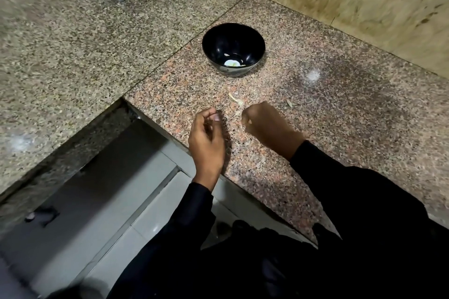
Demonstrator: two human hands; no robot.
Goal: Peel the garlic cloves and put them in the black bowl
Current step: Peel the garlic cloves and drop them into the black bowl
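The black bowl point(233, 48) stands on the speckled stone desk point(340, 128) with a pale peeled garlic clove point(231, 63) at its bottom. Bits of garlic skin point(237, 99) lie between the bowl and the hands. The left hand point(206, 138) hovers with fingers loosely curled, thumb near fingertips; whether it pinches anything I cannot tell. The right hand point(264, 124) is curled into a fist, its contents hidden
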